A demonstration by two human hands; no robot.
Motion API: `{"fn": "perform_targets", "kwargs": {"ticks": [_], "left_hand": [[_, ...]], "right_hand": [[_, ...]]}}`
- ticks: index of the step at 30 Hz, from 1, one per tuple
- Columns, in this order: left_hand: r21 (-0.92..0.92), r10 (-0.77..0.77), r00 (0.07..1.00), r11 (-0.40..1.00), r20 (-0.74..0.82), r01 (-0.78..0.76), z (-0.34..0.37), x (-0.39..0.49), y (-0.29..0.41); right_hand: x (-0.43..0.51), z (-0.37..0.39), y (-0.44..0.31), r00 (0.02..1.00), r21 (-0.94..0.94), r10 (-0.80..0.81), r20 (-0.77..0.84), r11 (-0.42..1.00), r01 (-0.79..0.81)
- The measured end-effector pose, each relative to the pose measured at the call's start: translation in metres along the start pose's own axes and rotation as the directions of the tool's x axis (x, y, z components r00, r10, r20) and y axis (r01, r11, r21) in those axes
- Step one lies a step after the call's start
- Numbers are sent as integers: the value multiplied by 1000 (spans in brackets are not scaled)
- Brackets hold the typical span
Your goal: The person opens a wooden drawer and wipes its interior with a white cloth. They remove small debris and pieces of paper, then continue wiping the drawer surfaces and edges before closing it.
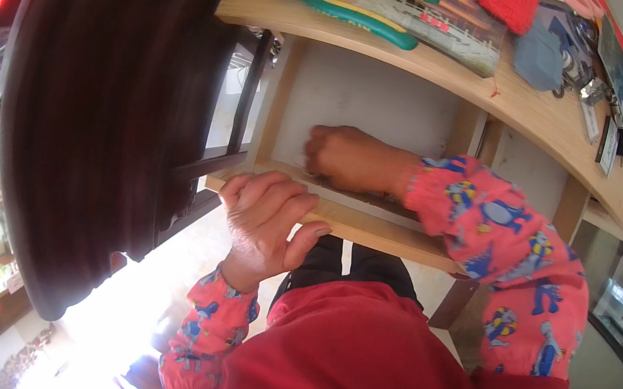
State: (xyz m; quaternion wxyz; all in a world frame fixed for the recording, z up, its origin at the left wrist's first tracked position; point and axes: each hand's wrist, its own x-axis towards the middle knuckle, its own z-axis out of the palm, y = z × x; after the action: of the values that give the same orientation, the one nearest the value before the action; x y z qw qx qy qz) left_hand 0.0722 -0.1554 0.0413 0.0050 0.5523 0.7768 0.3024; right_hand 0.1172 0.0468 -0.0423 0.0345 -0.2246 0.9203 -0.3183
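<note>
A light wooden drawer (381, 221) is pulled out below the tabletop. The fingers of my left hand (270, 221) rest over its front edge near the left corner, with the thumb apart. Inside the drawer, my right hand (348, 157) is curled, palm down, just behind the front panel. It is slightly blurred, and its fingertips are hidden, so whether it holds something cannot be seen. Pink patterned sleeve covers reach both wrists.
On the wooden tabletop (455, 73) lie green-and-yellow-handled pliers (348, 12), a clear flat package (466, 44), a red fuzzy item (504, 1), a blue-grey cloth-like item (538, 59) and several small things. Dark wooden furniture (111, 99) stands close at the left.
</note>
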Motion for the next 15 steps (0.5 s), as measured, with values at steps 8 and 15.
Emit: {"fn": "perform_targets", "kwargs": {"ticks": [8,15], "left_hand": [[-19,11,999,1000,-47,-12,-4,-3,-1],[-15,38,999,999,-17,-38,-4,1,-2]], "right_hand": [[-40,-50,-4,947,68,289,-143,957,-281],[1,-25,44,918,-143,199,-345,955,-260]]}}
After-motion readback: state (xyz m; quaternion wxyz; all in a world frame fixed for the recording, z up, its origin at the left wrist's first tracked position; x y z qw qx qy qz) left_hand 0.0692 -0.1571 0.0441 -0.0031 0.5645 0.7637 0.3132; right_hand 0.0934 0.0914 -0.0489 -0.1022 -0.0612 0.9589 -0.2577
